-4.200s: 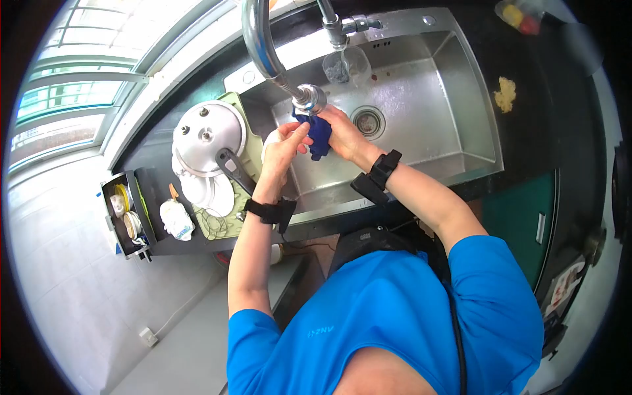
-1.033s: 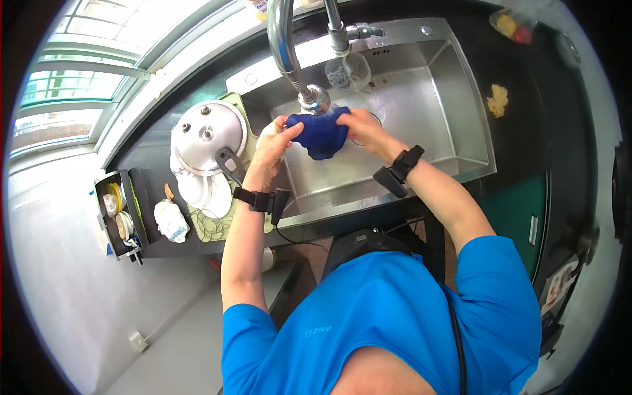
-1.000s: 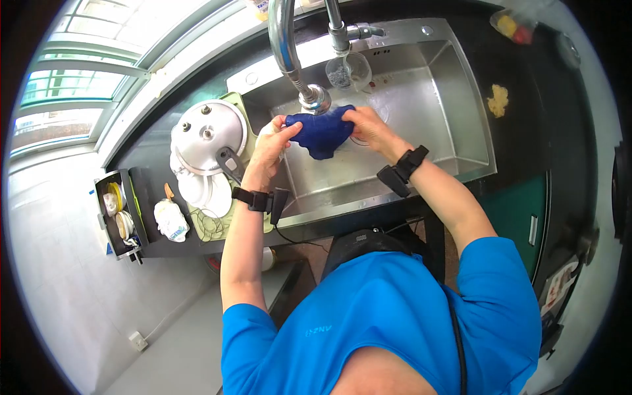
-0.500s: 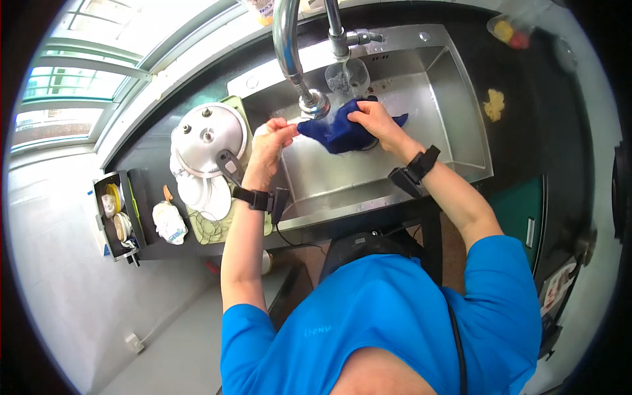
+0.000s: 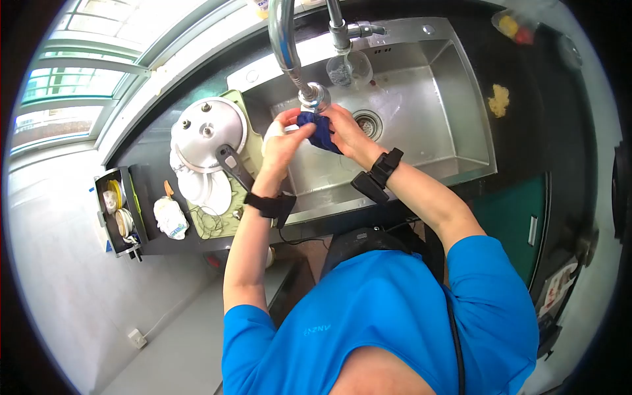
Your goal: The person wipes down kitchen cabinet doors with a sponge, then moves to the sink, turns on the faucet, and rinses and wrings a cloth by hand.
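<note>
A dark blue cloth (image 5: 320,133) is bunched between my two hands, right under the chrome faucet head (image 5: 315,98). My left hand (image 5: 283,143) grips its left side, thumb across the front. On the other side my right hand (image 5: 349,133) has its fingers closed round the cloth. Both hands are above the left part of the stainless steel sink (image 5: 421,99). Its drain (image 5: 367,125) shows just right of my right hand. A clear plastic container (image 5: 349,70) sits at the back of the basin, below a second tap (image 5: 342,36).
Left of the sink, a pot lid (image 5: 209,135) and white dishes (image 5: 212,194) lie on a green mat (image 5: 251,155). A white packet (image 5: 171,218) lies farther left. A yellowish lump (image 5: 498,101) and a bag with red and yellow items (image 5: 513,29) are on the right counter.
The cloth was spread out between my hands and is now gathered into a small bundle. My right hand has moved left towards my left hand, uncovering the drain.
</note>
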Motion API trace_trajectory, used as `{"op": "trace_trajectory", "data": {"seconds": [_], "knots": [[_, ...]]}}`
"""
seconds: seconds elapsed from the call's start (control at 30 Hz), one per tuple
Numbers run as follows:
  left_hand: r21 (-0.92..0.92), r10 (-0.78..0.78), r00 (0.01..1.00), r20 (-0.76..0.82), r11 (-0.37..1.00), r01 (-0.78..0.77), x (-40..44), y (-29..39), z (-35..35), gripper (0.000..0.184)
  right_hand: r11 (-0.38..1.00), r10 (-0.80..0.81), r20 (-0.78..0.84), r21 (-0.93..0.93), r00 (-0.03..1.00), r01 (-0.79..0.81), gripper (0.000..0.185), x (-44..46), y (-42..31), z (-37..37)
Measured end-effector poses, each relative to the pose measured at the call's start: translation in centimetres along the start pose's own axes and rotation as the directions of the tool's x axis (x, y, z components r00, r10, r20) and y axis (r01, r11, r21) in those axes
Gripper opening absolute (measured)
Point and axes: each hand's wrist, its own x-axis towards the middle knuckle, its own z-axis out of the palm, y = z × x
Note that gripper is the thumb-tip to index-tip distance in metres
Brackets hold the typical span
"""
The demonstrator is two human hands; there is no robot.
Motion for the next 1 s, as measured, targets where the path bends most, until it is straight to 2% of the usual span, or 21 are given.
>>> {"op": "trace_trajectory", "data": {"seconds": [0.03, 0.1, 0.13, 0.2, 0.23, 0.27, 0.3, 0.33, 0.37, 0.4, 0.43, 0.5, 0.57, 0.63, 0.77, 0.83, 0.87, 0.9, 0.93, 0.97, 1.0], "knots": [[0.093, -0.001, 1.000, 0.017, 0.996, 0.000, -0.4, 0.8, 0.6, 0.054, 1.000, 0.004, 0.005, 0.001, 1.000, -0.004, 0.030, 0.0, 0.3, 0.2], [0.351, 0.146, 0.987, -0.073, 0.930, -0.112, 0.5, -0.7, 0.9, 0.048, 0.993, 0.029, 0.083, -0.114, 0.996, -0.019, 0.037, -0.5, 0.6, 0.1], [0.349, 0.143, 0.987, -0.071, 0.931, -0.110, 1.0, -1.0, 0.9, 0.048, 0.993, 0.031, 0.079, -0.115, 0.996, -0.021, 0.037, -0.8, 0.6, -0.3], [0.219, -0.041, 0.996, -0.080, 0.974, 0.058, 1.8, -1.2, 0.7, 0.039, 0.909, -0.012, 0.128, -0.411, 0.992, 0.064, 0.043, -1.7, -0.2, -1.7], [0.219, -0.042, 0.996, -0.080, 0.974, 0.058, 2.0, -1.3, 0.6, 0.039, 0.833, -0.025, 0.158, -0.543, 0.987, 0.108, 0.046, -2.0, -0.4, -2.2], [0.176, 0.012, 0.993, -0.113, 0.984, 0.008, 2.3, -1.3, 0.4, 0.032, 0.861, -0.006, 0.055, -0.508, 0.998, 0.033, 0.049, -2.1, 0.5, -3.2], [0.133, 0.062, 0.987, -0.145, 0.990, -0.042, 2.3, -0.8, 0.6, 0.024, 0.862, -0.008, 0.051, -0.506, 0.999, 0.033, 0.049, -2.1, 0.7, -3.2], [0.129, 0.084, 0.985, -0.147, 0.990, -0.065, 1.9, -0.4, 0.8, 0.019, 0.947, 0.253, -0.136, -0.166, 0.958, -0.274, 0.051, -2.0, 0.9, -3.1], [0.126, 0.084, 0.986, -0.141, 0.990, -0.066, 1.2, -0.1, 0.9, 0.019, 0.841, 0.534, -0.206, 0.233, 0.820, -0.489, 0.053, -1.9, 1.0, -3.0], [0.173, 0.085, 0.993, -0.081, 0.982, -0.070, 0.2, 0.5, 0.9, 0.018, 0.794, 0.550, -0.039, 0.336, 0.834, -0.507, 0.057, -1.2, 1.1, -3.1], [0.223, 0.083, 0.996, -0.025, 0.972, -0.076, -0.8, 0.9, 0.8, 0.018, 0.794, 0.548, -0.035, 0.338, 0.836, -0.506, 0.057, 0.3, 1.6, -3.8], [0.270, 0.360, 0.928, 0.096, 0.888, -0.372, -2.6, -1.3, 0.3, 0.019, 0.830, 0.408, 0.153, 0.349, 0.900, -0.435, 0.053, 4.0, 3.1, -5.2], [0.315, 0.354, 0.917, 0.182, 0.863, -0.396, -5.3, 0.9, -0.3, 0.019, 0.777, 0.437, 0.160, 0.428, 0.885, -0.461, 0.044, 6.3, 4.3, -5.5], [0.328, 0.359, 0.903, 0.235, 0.846, -0.421, -7.3, 3.3, -0.7, 0.018, 0.806, 0.482, 0.048, 0.368, 0.875, -0.464, 0.033, 6.6, 4.4, -5.7], [0.383, 0.294, 0.890, 0.348, 0.822, -0.421, -10.2, 7.2, -1.8, 0.021, 0.805, 0.386, 0.195, 0.406, 0.902, -0.432, 0.021, 8.1, 6.2, -9.2], [0.391, 0.273, 0.907, 0.320, 0.835, -0.388, -10.4, 7.7, -2.1, 0.021, 0.807, 0.359, 0.190, 0.427, 0.914, -0.407, 0.020, 9.2, 8.3, -9.9], [0.363, 0.307, 0.909, 0.283, 0.843, -0.398, -10.0, 7.5, -2.5, 0.022, 0.973, 0.153, 0.180, 0.145, 0.972, -0.180, 0.019, 9.9, 9.6, -10.6], [0.332, 0.340, 0.908, 0.246, 0.850, -0.408, -9.6, 7.2, -2.8, 0.023, 0.985, -0.054, 0.229, -0.149, 0.972, 0.090, 0.019, 10.8, 11.0, -11.8], [0.292, 0.352, 0.916, 0.191, 0.871, -0.396, -8.9, 6.5, -2.9, 0.025, 0.979, -0.025, 0.098, -0.198, 0.995, 0.045, 0.043, 10.9, 11.3, -11.6], [0.246, 0.380, 0.914, 0.143, 0.881, -0.405, -7.8, 5.3, -3.1, 0.024, 0.979, -0.024, 0.098, -0.200, 0.995, 0.044, 0.043, 10.7, 10.9, -12.1], [0.231, 0.286, 0.956, 0.070, 0.927, -0.294, -6.7, 4.6, -2.9, 0.022, 0.981, 0.171, 0.005, -0.092, 0.985, -0.170, 0.050, 8.7, 7.7, -10.4]]}}
